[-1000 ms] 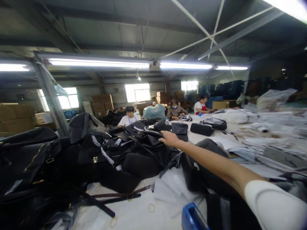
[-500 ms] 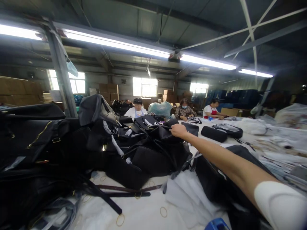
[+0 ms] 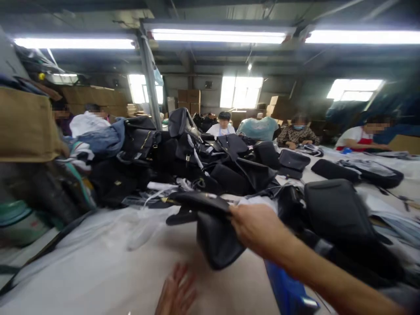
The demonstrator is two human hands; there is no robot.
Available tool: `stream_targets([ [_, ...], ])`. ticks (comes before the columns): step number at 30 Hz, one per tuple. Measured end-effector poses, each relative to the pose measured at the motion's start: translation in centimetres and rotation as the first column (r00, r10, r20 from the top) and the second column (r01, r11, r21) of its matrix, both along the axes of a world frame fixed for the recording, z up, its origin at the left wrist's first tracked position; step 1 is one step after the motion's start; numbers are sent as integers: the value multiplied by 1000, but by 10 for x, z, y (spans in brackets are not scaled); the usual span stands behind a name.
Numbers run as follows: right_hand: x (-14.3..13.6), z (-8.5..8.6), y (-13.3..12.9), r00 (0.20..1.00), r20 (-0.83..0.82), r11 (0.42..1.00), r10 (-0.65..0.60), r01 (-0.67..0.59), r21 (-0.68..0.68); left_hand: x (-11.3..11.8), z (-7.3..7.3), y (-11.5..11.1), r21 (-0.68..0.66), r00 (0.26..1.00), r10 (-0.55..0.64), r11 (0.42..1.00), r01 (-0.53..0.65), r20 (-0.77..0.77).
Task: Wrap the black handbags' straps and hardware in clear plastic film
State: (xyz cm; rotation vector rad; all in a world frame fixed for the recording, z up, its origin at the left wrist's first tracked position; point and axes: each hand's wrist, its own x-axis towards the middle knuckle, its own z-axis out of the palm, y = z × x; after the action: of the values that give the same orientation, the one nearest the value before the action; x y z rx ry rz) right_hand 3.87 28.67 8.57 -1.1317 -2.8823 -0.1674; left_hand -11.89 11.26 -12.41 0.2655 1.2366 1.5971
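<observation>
A black leather-like bag [image 3: 218,238] hangs over the near part of the white-covered table [image 3: 108,267]. My right hand [image 3: 256,225] is closed around its right edge, and the bag's lower part droops freely. Low in the picture, my left hand [image 3: 177,291] is raised with its fingers apart, slightly smeared by motion. Nothing is in it, and it is below and to the left of the bag without touching it. Behind the held bag lies a heap of black bags [image 3: 229,177] with straps, gold-coloured fittings and white paper strips.
More black bags [image 3: 336,208] lie at the right, by a blue object [image 3: 290,286] near the front edge. Several people sit across the table, among them a person in a patterned top [image 3: 298,133]. A cardboard box [image 3: 26,124] and a green-lidded bucket [image 3: 19,223] stand at the left.
My right hand has come back from the far heap towards me, bringing the black bag. My left hand has come into view at the bottom. The view has turned to the left.
</observation>
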Motion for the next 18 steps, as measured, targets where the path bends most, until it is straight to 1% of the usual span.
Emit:
stream_targets([
  [1,-7,-21,-33,998,26,994,65,-63,-85,2,7,-8,65,986,42,996,-53,163],
  [2,-13,-40,-63,989,48,978,140,-130,-161,3,13,-16,73,965,59,994,-80,256],
  [3,-18,-55,-88,971,60,951,232,-213,-223,4,17,-24,49,946,59,996,-78,319],
  [4,-20,-67,-109,942,61,909,330,-300,-290,5,19,-32,4,932,72,997,-79,355],
  [5,-20,-76,-122,907,46,853,418,-374,-364,6,19,-40,-56,931,91,996,-76,355],
  [6,-17,-83,-129,875,8,787,485,-432,-440,6,17,-48,-111,936,109,991,-76,336],
  [7,-12,-89,-128,856,-45,730,514,-465,-500,5,14,-55,-150,944,125,985,-82,307],
  [8,-6,-95,-121,860,-105,703,500,-473,-531,3,10,-61,-162,953,127,983,-84,274],
  [9,3,-102,-110,878,-165,711,449,-463,-529,1,6,-66,-160,963,119,984,-81,242],
  [10,11,-111,-95,905,-220,764,365,-426,-485,-1,2,-68,-154,973,103,985,-72,208],
  [11,20,-122,-78,926,-266,834,268,-361,-418,-3,-1,-69,-156,980,93,986,-65,174],
  [12,29,-135,-62,939,-298,890,172,-278,-362,-4,-3,-68,-161,987,90,985,-68,136],
  [13,37,-149,-47,946,-312,912,84,-199,-358,-5,-5,-65,-169,991,98,982,-81,95],
  [14,44,-163,-34,951,-309,893,7,-145,-425,-5,-6,-62,-176,992,109,979,-98,55],
  [16,56,-188,-17,946,-290,791,-145,-66,-608,-3,-5,-56,-174,990,139,975,-138,-5],
  [17,60,-196,-13,933,-293,743,-207,-45,-668,-2,-4,-53,-164,989,148,975,-150,-23],
  [18,64,-201,-12,915,-309,717,-259,-32,-696,-2,-2,-51,-147,988,149,977,-151,-29],
])
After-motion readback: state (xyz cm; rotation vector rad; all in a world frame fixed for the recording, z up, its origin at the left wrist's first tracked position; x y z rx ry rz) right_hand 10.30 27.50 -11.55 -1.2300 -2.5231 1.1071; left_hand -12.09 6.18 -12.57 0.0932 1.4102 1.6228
